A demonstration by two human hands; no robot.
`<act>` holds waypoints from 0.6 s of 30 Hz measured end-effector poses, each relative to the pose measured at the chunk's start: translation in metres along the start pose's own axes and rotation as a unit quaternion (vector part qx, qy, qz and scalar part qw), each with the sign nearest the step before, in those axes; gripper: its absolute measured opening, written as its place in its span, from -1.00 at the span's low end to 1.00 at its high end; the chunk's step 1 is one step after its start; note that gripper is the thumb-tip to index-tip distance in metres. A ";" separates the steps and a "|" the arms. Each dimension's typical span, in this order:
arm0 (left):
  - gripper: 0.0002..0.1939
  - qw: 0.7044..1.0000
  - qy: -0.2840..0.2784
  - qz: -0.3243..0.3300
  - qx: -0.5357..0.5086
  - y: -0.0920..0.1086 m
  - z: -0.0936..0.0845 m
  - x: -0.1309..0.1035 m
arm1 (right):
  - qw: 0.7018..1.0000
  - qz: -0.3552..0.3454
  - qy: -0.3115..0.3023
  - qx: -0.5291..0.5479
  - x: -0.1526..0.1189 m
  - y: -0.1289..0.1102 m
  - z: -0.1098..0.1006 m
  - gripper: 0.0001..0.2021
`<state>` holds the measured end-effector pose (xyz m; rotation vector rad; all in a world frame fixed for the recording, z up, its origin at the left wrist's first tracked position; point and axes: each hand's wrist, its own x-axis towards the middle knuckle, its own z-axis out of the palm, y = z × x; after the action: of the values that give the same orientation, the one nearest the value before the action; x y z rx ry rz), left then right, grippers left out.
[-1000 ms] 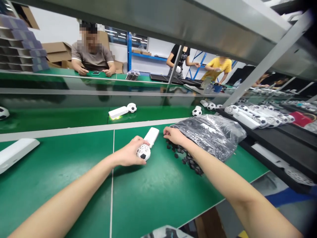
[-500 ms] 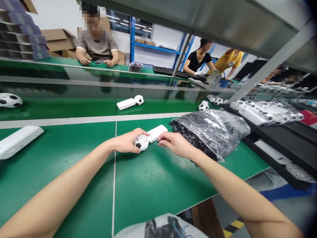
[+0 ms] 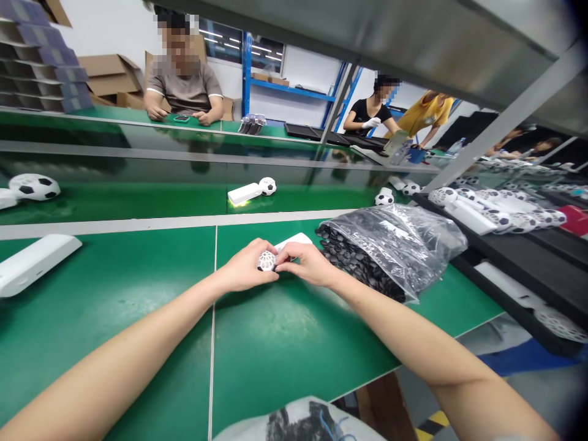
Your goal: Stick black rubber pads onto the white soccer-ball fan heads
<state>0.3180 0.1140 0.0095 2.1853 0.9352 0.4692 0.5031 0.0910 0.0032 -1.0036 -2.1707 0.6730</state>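
Note:
A white device with a football-patterned head (image 3: 266,261) lies on the green table, its white body (image 3: 296,240) reaching up and right behind my fingers. My left hand (image 3: 250,265) is wrapped round the head from the left. From the right, my right hand (image 3: 301,262) touches the head with pinched fingertips; whatever is between them is hidden. Just right of that hand, an open clear plastic bag (image 3: 413,245) spills many small black pieces (image 3: 353,257).
Another white device (image 3: 41,263) lies at left. Beyond a pale rail, football-headed devices (image 3: 267,186) sit on the green conveyor (image 3: 184,202). Black trays (image 3: 528,257) with more devices stand at right. A person (image 3: 186,86) sits opposite; others work further back.
My right hand has moved left onto the football head, which has turned in my left hand. Devices on the conveyor have shifted right.

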 end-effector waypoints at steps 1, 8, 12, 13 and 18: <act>-0.63 1.000 0.008 0.000 0.001 -0.001 0.001 0.000 | 1.000 0.003 0.003 0.005 0.001 0.001 0.000 -0.94; -0.70 1.000 0.016 -0.005 -0.017 0.001 0.003 0.000 | 0.997 0.057 -0.033 0.031 0.006 0.006 -0.004 -0.84; -0.72 1.000 0.029 -0.003 -0.006 0.004 0.006 0.001 | 0.995 0.066 -0.058 0.041 0.008 0.005 -0.007 -0.85; -0.72 0.999 0.033 -0.004 -0.006 0.004 0.007 0.001 | 0.996 0.061 -0.054 0.040 0.008 0.005 -0.007 -0.86; -0.71 0.999 0.034 -0.009 -0.009 0.003 0.007 0.002 | 0.997 0.050 -0.034 0.051 0.005 0.007 -0.005 -0.89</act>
<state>0.3247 0.1104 0.0066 2.1547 0.9839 0.5448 0.5075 0.0997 0.0032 -1.0547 -2.1306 0.8679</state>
